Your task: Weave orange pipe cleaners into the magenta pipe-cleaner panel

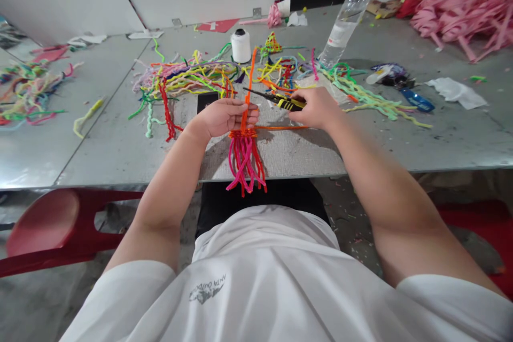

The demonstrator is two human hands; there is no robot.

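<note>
My left hand point(229, 117) is closed on an orange pipe cleaner point(251, 72) that stands up past my fingertips. Below it hangs a woven piece point(242, 132) with an orange band and a fringe of pink and red pipe cleaners point(244, 163) draping over the table's front edge. One orange strand runs from the band to the right along the table. In my right hand point(316, 107) are black-and-yellow scissors point(286, 102), their dark, thin tip reaching left to the upright orange strand. Whether the tip touches the strand, I cannot tell.
Piles of coloured pipe cleaners point(192, 76) lie behind my hands. A white thread spool point(240, 46) stands among them, and a black phone point(207, 99) lies by my left hand. A water bottle point(344, 21), keys point(395, 74) and a pink heap point(457, 0) are to the right.
</note>
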